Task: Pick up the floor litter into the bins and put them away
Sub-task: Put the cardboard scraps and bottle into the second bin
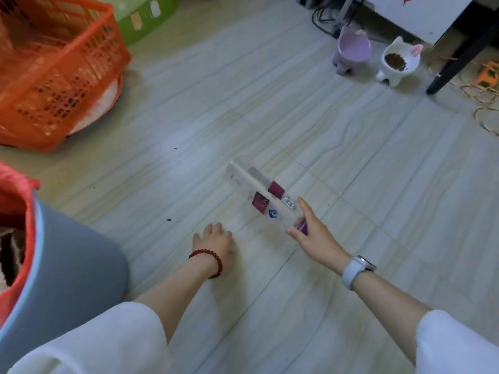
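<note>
Pale wood-grain floor [351, 184] stretches out smooth. A latticed orange plastic basket [54, 71] sits far left, a grey round bin [75, 279] with red liner nearer. The clear crinkly wrapper [266, 198] lies mid-floor, pinched by the right hand [313, 236]; the left hand [216, 244] rests spread flat beside it.

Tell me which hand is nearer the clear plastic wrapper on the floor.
Right. The right hand touches the clear plastic wrapper's near end, fingers around it. The left hand rests on the floor to the wrapper's left, apart from it.
</note>
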